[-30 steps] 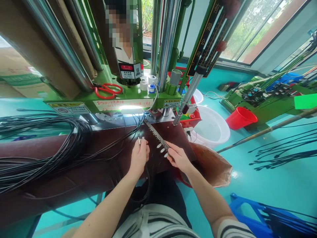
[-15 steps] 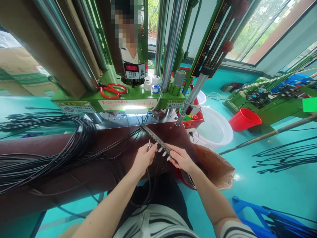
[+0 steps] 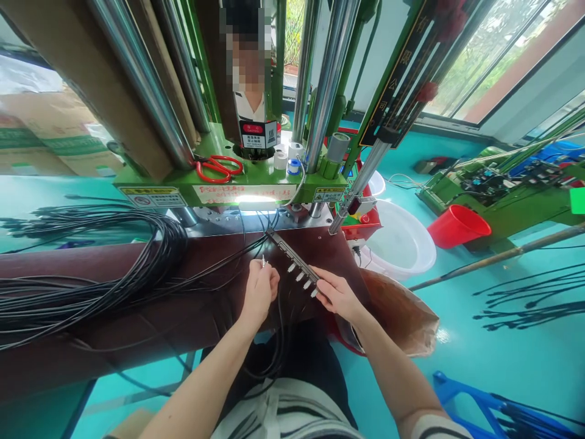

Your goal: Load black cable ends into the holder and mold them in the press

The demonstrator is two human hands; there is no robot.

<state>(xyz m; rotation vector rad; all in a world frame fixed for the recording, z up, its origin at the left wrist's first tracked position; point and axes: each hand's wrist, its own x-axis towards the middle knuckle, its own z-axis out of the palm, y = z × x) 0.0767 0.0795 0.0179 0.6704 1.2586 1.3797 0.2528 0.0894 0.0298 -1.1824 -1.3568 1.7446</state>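
My right hand (image 3: 336, 294) is closed around the near end of a long, dark metal bar (image 3: 294, 255), a mould strip by its look. Several small silvery connectors (image 3: 300, 277) stick out along its lower edge, and black cables run to its far end. To the left of the bar, and apart from it, is my left hand (image 3: 259, 288), its fingers curled closed. A small silvery metal piece (image 3: 264, 260) pokes up from that fist; the rest of it is hidden by the fingers. Black cables (image 3: 280, 335) hang below the bar towards my lap.
A green press (image 3: 178, 177) with a lit gap stands just beyond the brown table (image 3: 205, 250). Red-handled scissors (image 3: 219, 169) lie on it. A cable bundle (image 3: 169, 244) is at left; a white tub (image 3: 402, 238), red bucket (image 3: 458, 226) and brown sack (image 3: 402, 311) are at right.
My left hand has moved left, away from the bar, with the silvery piece still in it. My right hand keeps its hold on the bar. The view has shifted slightly.
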